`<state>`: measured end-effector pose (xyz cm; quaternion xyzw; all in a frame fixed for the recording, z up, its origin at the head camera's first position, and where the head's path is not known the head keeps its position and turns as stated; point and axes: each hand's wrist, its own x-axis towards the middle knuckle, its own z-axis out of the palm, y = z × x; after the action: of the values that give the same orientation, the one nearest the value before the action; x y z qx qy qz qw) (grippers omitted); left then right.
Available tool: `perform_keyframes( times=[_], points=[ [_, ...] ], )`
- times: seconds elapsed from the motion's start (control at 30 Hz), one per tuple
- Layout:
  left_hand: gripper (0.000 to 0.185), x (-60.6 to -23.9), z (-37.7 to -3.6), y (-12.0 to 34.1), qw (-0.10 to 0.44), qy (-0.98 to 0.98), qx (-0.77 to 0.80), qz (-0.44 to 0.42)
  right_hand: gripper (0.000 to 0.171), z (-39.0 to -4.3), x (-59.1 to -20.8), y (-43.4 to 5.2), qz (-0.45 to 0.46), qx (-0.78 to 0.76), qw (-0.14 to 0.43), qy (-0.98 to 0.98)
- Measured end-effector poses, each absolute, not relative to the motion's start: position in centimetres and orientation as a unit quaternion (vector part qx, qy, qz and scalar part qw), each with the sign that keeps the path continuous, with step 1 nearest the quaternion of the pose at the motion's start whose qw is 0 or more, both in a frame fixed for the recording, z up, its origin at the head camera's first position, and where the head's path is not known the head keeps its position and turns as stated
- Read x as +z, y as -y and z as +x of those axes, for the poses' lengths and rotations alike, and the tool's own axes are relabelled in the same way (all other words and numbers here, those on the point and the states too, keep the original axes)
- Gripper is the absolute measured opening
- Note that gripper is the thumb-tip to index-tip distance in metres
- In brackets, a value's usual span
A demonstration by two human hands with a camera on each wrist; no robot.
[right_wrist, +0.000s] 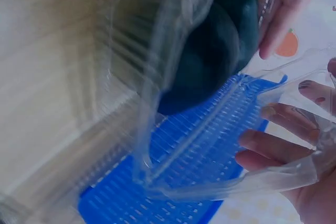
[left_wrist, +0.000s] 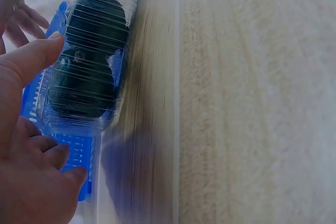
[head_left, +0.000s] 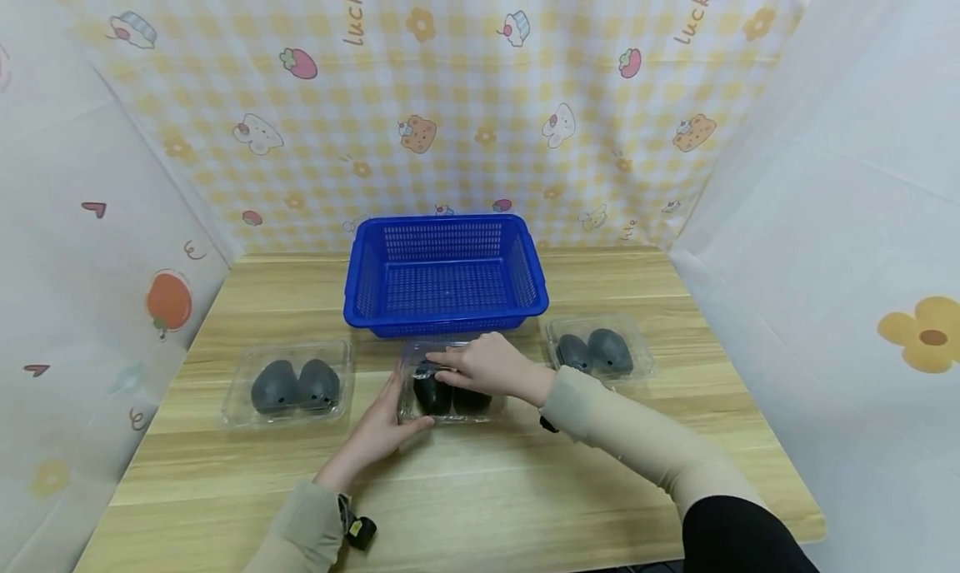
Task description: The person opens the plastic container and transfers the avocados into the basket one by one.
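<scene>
A clear plastic clamshell box (head_left: 450, 405) with two dark avocados (head_left: 433, 392) stands on the wooden table (head_left: 480, 490), just in front of a blue basket (head_left: 446, 273). My left hand (head_left: 408, 406) grips the box's left side, its thumb (left_wrist: 31, 61) against the ribbed wall (left_wrist: 86, 66). From above, my right hand (head_left: 450, 369) holds the box's clear lid (right_wrist: 210, 129); its fingers (right_wrist: 278, 145) curl round the lid's edge. In the right wrist view a dark avocado (right_wrist: 210, 56) shows through the plastic, with the basket (right_wrist: 184, 177) behind it.
Two more clear boxes of dark avocados lie on the table, one at the left (head_left: 288, 383) and one at the right (head_left: 600, 352). Patterned cloth walls close in the back and both sides. Bare wood spreads in front of the boxes.
</scene>
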<state>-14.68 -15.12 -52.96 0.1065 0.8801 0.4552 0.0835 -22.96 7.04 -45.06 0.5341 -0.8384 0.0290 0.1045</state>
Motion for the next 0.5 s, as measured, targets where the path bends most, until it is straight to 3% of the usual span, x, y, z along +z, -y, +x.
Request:
perform_keyframes(
  times=[0.5],
  points=[
    [0.098, -53.2, -14.5, 16.0, 0.078, -0.867, 0.474, 0.134, 0.044, -23.8, -42.0, -6.8, 0.485, 0.104, -0.076, 0.865]
  ],
)
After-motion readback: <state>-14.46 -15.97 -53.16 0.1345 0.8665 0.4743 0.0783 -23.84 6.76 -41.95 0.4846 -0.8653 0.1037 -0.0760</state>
